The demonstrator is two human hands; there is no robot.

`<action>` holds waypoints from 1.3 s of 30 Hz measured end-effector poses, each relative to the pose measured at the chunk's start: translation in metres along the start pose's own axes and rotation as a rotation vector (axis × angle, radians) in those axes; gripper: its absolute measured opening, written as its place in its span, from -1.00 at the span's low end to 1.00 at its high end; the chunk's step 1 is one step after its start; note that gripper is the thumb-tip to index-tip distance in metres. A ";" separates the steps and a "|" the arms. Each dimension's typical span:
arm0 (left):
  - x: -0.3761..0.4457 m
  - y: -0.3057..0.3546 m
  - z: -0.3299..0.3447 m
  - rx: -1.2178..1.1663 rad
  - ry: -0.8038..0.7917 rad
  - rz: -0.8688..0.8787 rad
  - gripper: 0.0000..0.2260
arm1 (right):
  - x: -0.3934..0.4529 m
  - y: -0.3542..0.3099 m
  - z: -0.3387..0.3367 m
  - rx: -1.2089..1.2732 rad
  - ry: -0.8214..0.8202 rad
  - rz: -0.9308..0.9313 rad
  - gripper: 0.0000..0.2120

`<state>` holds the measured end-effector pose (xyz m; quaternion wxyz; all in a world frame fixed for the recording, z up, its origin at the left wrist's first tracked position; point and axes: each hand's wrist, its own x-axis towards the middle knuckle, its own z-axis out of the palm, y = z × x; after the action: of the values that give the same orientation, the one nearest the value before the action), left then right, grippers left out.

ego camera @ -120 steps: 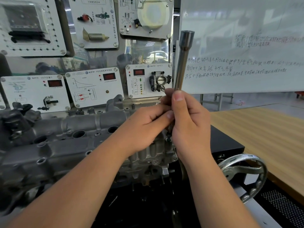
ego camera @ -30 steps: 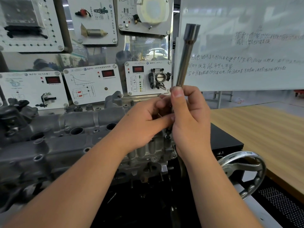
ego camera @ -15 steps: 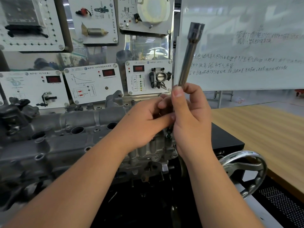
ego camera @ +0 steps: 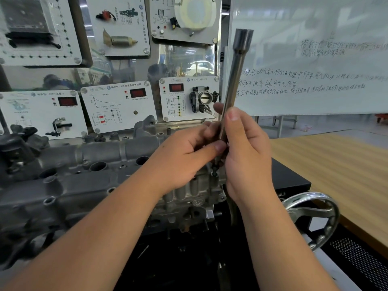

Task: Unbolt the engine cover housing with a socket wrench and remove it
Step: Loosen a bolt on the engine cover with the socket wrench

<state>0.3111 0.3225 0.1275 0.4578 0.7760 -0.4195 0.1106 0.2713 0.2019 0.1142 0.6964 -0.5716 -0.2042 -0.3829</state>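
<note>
Gripping the socket wrench [ego camera: 235, 80] shaft, the right hand [ego camera: 247, 156] curls round it while the left hand [ego camera: 189, 156] pinches its lower end; the tool rises toward one o'clock above the engine cover housing [ego camera: 84, 177]

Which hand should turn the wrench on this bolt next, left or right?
Probably right: the right hand already wraps the socket wrench shaft, while the left hand only pinches its lower part near the bolt.

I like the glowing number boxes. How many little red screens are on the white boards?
3. One red screen on the left board, one on the middle board with the graph, one beside the round metal part. The hands may hide others.
</note>
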 end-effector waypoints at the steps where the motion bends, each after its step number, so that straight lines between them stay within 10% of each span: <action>1: 0.000 0.000 0.000 -0.001 0.005 0.010 -0.70 | 0.000 0.000 0.001 0.006 0.001 -0.005 -0.80; 39: -0.001 0.001 0.000 -0.097 -0.033 0.054 -0.75 | 0.000 -0.002 -0.001 -0.027 0.022 -0.017 -0.81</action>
<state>0.3099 0.3223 0.1274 0.4848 0.7430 -0.4526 0.0897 0.2694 0.2009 0.1156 0.6875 -0.5752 -0.1961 -0.3976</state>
